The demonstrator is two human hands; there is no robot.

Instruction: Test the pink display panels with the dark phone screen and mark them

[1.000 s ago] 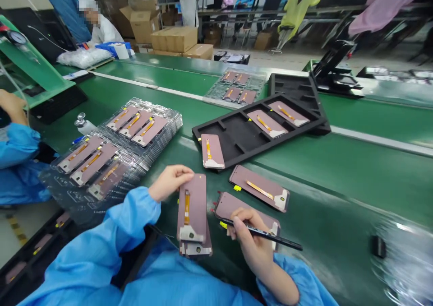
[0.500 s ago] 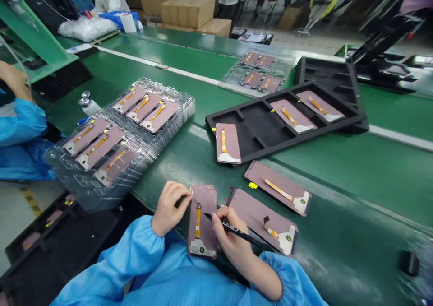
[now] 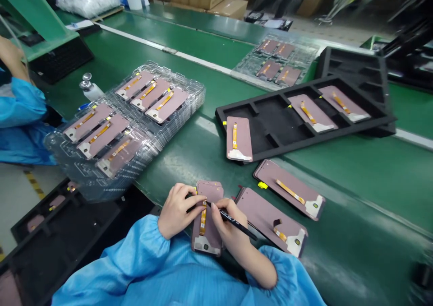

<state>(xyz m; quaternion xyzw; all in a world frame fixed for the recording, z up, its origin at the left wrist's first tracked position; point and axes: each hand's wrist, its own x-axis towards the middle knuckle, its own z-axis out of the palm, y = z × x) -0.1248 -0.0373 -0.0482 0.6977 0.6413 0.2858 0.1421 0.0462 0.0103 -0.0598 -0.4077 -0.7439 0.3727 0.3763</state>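
Under my left hand [image 3: 177, 211] lies a small stack of phone display panels [image 3: 207, 218], pink-backed with an orange flex cable, and its fingers grip the stack's upper left edge. My right hand [image 3: 227, 227] pinches a slim black stylus [image 3: 235, 221], whose tip reaches the orange flex cable [image 3: 203, 218] on the top panel. Just right of that hand, a loose display panel [image 3: 270, 222] lies on the green conveyor belt [image 3: 352, 184]. Another panel [image 3: 289, 190] sits beyond it, with a yellow tab [image 3: 262, 185] at its corner.
A black foam tray [image 3: 270, 125] holding several panels lies ahead. Clear blister trays [image 3: 125, 121] of panels stand to the left, with another [image 3: 277, 62] farther back. A co-worker's blue sleeve [image 3: 20, 107] shows at far left. A black tray [image 3: 57, 220] sits at lower left.
My hands have come closer together over the stack, with the stylus tip moving left onto the flex cable. The whole scene has shifted in view as my head turned.
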